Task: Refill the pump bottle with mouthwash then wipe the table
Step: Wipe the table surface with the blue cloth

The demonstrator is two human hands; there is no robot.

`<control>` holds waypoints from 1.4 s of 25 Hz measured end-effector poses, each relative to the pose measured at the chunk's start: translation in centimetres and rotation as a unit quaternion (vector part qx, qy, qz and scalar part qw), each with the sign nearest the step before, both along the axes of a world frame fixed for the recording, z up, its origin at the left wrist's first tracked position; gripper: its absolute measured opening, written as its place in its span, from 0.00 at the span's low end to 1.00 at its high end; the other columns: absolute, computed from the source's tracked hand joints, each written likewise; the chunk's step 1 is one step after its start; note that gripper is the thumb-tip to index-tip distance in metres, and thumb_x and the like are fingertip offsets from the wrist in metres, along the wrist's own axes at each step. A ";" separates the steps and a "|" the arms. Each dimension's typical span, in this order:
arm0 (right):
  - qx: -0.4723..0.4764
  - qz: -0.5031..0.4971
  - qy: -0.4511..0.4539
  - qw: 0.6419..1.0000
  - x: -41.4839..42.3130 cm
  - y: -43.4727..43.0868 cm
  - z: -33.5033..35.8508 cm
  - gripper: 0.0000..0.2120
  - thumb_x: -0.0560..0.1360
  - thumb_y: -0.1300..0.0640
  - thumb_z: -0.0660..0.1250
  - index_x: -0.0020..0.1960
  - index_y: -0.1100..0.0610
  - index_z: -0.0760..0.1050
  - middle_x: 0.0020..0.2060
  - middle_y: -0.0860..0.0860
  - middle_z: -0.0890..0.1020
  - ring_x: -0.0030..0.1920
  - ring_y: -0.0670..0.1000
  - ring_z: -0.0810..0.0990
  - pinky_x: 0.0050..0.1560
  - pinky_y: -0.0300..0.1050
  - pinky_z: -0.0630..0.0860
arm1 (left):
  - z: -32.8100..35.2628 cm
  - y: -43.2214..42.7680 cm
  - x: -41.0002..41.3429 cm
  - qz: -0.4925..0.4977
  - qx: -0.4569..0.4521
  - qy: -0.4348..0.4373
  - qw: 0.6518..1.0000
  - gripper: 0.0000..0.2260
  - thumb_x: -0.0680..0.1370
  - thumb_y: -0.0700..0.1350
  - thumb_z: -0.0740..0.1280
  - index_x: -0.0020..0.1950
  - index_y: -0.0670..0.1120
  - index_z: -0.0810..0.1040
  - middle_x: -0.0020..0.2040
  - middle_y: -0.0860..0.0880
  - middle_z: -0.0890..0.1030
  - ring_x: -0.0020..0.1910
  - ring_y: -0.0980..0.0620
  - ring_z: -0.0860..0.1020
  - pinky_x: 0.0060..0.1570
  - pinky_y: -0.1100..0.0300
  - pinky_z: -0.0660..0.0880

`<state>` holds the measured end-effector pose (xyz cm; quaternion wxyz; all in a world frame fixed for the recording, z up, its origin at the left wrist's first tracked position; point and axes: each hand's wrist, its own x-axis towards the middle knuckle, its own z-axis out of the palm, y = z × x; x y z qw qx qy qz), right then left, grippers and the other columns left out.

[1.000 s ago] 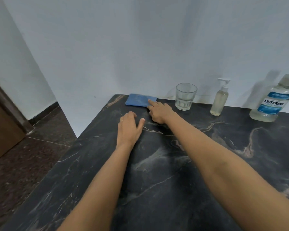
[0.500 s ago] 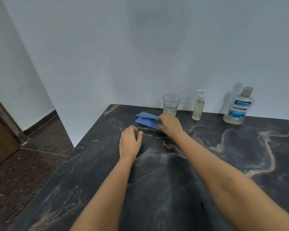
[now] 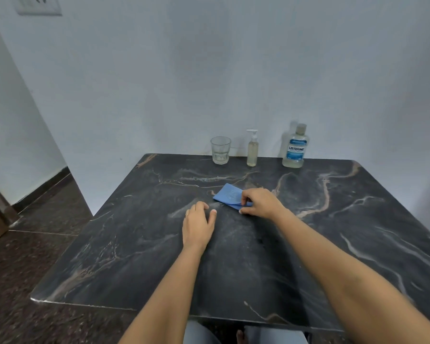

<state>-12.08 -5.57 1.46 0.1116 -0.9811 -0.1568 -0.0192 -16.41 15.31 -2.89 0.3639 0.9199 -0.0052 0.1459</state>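
- The dark marble surface (image 3: 233,269) stood against a pale wall (image 3: 209,70), with dark speckled floor (image 3: 35,256) to its left.
- The right hand (image 3: 261,202) lay on the surface near its middle, its fingers (image 3: 244,196) closed down on the near edge of a folded blue cloth (image 3: 227,194); the thumb pinched that edge, and the rest of the cloth lay flat, pointing toward the wall.
- The left hand (image 3: 198,225) rested palm down on the surface just left of the cloth, fingers together and slightly curled, holding nothing and not touching the cloth.
- The mouthwash bottle (image 3: 294,147), capped and upright, stood at the back edge of the surface by the wall, well behind the cloth and to its right.
- The pump bottle (image 3: 252,150), upright with pale yellowish liquid inside, stood at the same back edge, left of the mouthwash bottle and apart from it.
- A clear glass (image 3: 220,150) stood left of the pump bottle, also at the back edge.
- Bare surface lay between the cloth and those three things.
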 end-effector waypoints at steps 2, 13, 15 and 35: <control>0.006 -0.017 0.005 1.000 -1.0 -0.1 -0.2 0.11 0.71 0.52 0.71 0.49 0.53 0.74 0.49 0.50 0.79 0.49 0.52 0.77 0.47 0.47 0.70 | -0.1 -0.8 -1.3 -0.007 0.006 0.002 1.000 0.10 0.80 0.52 0.63 0.56 0.47 0.74 0.53 0.51 0.78 0.55 0.51 0.74 0.54 0.56 0.71; 0.069 -0.161 -0.123 0.977 -5.1 -1.3 0.9 0.15 0.76 0.63 0.59 0.60 0.54 0.75 0.53 0.57 0.76 0.52 0.59 0.77 0.48 0.51 0.74 | 0.7 -1.6 -4.7 -0.033 0.005 -0.023 0.999 0.10 0.80 0.51 0.63 0.56 0.47 0.74 0.52 0.51 0.78 0.55 0.51 0.74 0.53 0.55 0.72; 0.118 -0.227 -0.167 0.952 -7.6 -4.1 2.6 0.14 0.76 0.62 0.60 0.57 0.52 0.79 0.49 0.55 0.77 0.49 0.56 0.77 0.46 0.47 0.72 | 0.9 -2.4 -5.8 -0.052 -0.004 -0.031 0.998 0.11 0.80 0.51 0.63 0.57 0.46 0.74 0.54 0.50 0.78 0.56 0.50 0.73 0.54 0.55 0.72; -0.052 -0.113 0.046 0.991 -22.5 -8.0 -3.9 0.25 0.83 0.50 0.44 0.78 0.51 0.43 0.78 0.49 0.47 0.78 0.50 0.43 0.76 0.53 0.40 | -1.5 -11.6 -16.6 -0.210 0.064 -0.120 0.968 0.16 0.79 0.50 0.64 0.62 0.42 0.74 0.59 0.46 0.77 0.61 0.47 0.72 0.64 0.54 0.67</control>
